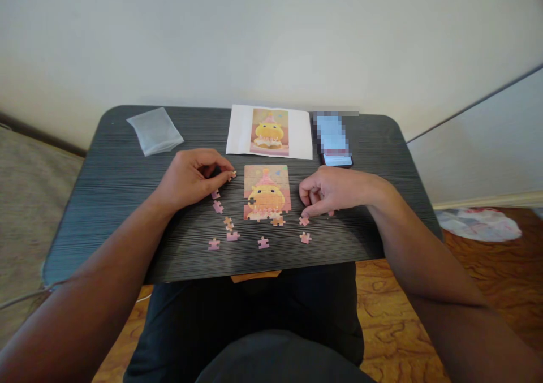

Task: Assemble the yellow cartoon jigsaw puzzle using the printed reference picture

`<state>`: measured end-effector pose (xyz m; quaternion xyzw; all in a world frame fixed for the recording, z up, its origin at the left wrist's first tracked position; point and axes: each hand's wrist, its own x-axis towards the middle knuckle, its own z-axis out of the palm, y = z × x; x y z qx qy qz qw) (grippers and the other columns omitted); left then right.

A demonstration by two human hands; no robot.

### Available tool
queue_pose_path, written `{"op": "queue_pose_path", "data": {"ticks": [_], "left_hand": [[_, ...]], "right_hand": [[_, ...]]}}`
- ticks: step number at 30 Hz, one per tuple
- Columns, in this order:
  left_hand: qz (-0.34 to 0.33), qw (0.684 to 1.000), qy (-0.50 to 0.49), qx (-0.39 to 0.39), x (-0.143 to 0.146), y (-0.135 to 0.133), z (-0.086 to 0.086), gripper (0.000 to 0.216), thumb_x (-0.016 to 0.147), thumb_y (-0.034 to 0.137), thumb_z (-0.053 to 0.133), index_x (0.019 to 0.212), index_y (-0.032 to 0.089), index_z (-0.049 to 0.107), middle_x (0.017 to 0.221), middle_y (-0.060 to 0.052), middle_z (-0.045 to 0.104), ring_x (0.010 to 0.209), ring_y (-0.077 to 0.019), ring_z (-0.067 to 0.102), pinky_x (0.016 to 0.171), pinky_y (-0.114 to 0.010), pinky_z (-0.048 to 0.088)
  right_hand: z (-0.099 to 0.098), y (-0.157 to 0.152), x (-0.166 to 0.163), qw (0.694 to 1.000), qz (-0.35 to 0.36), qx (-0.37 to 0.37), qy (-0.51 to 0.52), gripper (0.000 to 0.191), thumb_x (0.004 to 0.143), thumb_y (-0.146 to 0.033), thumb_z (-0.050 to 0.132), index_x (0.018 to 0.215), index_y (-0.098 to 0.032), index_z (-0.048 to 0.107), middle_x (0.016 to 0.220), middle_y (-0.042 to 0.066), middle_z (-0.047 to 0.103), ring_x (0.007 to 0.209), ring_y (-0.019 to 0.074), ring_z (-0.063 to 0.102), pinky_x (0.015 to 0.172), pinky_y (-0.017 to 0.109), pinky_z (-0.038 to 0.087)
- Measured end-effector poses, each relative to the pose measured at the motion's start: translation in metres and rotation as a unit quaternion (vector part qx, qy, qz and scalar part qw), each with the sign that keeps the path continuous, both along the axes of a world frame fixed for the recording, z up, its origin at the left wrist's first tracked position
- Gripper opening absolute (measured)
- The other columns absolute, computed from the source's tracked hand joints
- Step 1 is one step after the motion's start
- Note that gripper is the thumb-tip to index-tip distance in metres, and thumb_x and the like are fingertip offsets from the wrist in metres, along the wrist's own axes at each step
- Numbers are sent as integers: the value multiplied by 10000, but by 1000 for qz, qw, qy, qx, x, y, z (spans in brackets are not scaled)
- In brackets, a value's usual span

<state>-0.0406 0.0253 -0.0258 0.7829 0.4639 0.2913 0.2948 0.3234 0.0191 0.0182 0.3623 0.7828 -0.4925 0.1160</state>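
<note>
Between thumb and index finger, my left hand (195, 178) pinches a small puzzle piece (232, 175), just left of the partly joined jigsaw puzzle (266, 188). The puzzle shows a yellow figure in a pink party hat, with a gap at its left side and an uneven lower edge. My right hand (324, 192) rests to the right of it with curled fingers; its thumb tip touches or nearly touches a pink piece (304, 221). Whatever lies inside those fingers is hidden. Loose pieces sit below, among them a pink piece (263, 242) and a tan piece (278, 222).
Behind the puzzle lies a white sheet with the printed picture (270, 131). A clear plastic bag (156, 131) is at the back left of the dark table (106, 219), and a phone (333, 137) at the back right. A wall stands beyond. A plastic bag (479, 224) lies on the floor.
</note>
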Motion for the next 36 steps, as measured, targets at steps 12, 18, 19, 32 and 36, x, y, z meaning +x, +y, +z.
{"op": "queue_pose_path", "data": {"ticks": [12,18,19,32,36], "left_hand": [[-21,1000,4,22,0,2,-1,73,914,294,796,929,233,833,871,-11,747,624,-103,526,559,-288,387],[2,995,17,98,1,2,-3,67,908,232,752,894,223,817,826,-8,733,619,-106,536,571,-297,391],[6,994,18,105,-1,2,-2,74,912,222,745,892,215,816,816,-8,726,620,-107,541,577,-298,399],[57,997,35,-27,-52,14,9,194,897,299,802,1038,177,854,938,-67,769,798,-162,669,724,-313,537],[14,996,61,-59,-60,13,17,373,835,379,905,1151,188,850,1002,-79,769,840,-172,670,750,-308,560]], "right_hand": [[1,-1,-4,1000,-3,-5,-19,412,890,-581,845,903,-224,642,685,-29,758,585,171,738,562,270,493],[-3,1,3,998,-28,-56,-6,357,931,-555,799,963,-219,681,733,-9,781,639,195,773,578,281,542],[-5,1,4,998,-31,-63,-7,364,939,-567,789,978,-219,688,743,-4,787,645,197,775,586,284,549],[-9,2,9,995,-34,-96,-16,499,888,-660,818,1123,-243,677,761,-14,775,670,195,746,631,288,529],[-12,3,10,996,-25,-90,-18,444,921,-645,788,1084,-246,682,738,-18,762,658,195,740,614,289,513]]}}
